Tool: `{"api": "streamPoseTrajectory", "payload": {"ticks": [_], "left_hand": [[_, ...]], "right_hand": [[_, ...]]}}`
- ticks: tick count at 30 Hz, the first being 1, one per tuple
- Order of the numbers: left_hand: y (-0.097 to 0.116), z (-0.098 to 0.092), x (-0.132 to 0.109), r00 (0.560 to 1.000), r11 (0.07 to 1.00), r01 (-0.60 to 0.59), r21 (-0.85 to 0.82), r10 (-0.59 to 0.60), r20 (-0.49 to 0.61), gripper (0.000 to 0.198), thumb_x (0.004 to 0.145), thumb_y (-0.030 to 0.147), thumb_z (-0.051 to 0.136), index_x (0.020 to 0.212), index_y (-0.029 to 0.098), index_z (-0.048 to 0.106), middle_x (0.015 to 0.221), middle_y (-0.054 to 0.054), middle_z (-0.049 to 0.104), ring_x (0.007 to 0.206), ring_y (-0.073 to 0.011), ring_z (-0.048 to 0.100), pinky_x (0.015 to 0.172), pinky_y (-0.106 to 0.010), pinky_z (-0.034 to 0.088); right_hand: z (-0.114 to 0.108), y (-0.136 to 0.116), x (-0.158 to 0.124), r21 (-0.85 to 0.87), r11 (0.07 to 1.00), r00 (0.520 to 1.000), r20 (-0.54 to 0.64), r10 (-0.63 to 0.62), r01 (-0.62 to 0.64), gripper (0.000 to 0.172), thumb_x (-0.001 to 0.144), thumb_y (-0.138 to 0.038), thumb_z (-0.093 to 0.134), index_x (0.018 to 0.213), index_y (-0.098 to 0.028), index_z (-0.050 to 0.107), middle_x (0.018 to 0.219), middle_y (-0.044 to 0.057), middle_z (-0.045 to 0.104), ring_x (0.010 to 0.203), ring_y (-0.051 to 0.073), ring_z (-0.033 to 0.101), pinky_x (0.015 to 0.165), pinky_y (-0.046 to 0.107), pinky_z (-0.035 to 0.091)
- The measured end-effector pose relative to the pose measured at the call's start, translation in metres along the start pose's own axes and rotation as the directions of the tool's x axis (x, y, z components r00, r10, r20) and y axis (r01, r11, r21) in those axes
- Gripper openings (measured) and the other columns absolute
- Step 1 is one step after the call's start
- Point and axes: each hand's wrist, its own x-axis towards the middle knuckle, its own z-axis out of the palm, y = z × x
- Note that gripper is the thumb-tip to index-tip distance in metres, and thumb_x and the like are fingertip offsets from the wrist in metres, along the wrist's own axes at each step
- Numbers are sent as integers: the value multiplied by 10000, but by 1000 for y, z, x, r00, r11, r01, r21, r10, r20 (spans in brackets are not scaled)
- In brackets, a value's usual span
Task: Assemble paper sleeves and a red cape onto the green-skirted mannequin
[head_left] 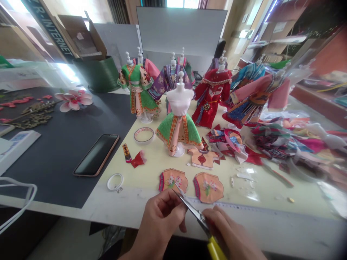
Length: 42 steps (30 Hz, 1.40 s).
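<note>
I see the right hand [226, 229] closed round yellow-handled scissors [202, 220]; left hand [161, 218] pinched, contents I can't tell | scissors over the near edge of the surface [127, 211], beside peach pieces [208, 189] | I'd fear a nicked left hand; cause: a slip so close to the pinch

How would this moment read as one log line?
left hand: pinched, contents unclear | right hand: holds yellow-handled scissors | ahead: mannequin, green skirt

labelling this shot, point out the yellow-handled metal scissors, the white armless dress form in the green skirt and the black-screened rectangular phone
Yellow-handled metal scissors [200, 216]: head view, metal near the pivot.
White armless dress form [179, 104]: head view, bare torso.
Black-screened rectangular phone [96, 155]: head view, dark screen.
</note>
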Motion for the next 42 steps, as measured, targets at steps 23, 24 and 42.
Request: {"api": "streamPoseTrajectory", "payload": {"ticks": [23,24,42], "left_hand": [[3,-16,13,922,920,-340,195,367,-125,244,811,239,628,1031,246,521,916,17,621,920,-130,576,841,-231,436],[5,-17,13,923,897,-346,274,378,-69,264,813,232,624,1054,252,520,949,9,627,984,-147,569,892,-255,421],[18,-17,16,798,399,-600,693,248,548,350,778,99,565,1082,265,614,868,-3,673,882,-201,578,911,-354,401]], "right_hand": [[-41,10,-10,-561,823,984,-82,-158,85,635,616,-339,755,1168,-146,507,912,128,604,719,254,628,540,349,556],[-41,13,-11,-567,817,986,-49,-161,105,634,616,-342,755,1170,-146,517,932,134,595,763,267,616,577,368,557],[-41,6,-9,-540,806,967,204,-156,244,637,671,-272,696,1245,-180,435,987,109,496,845,277,518,670,419,496]]}}
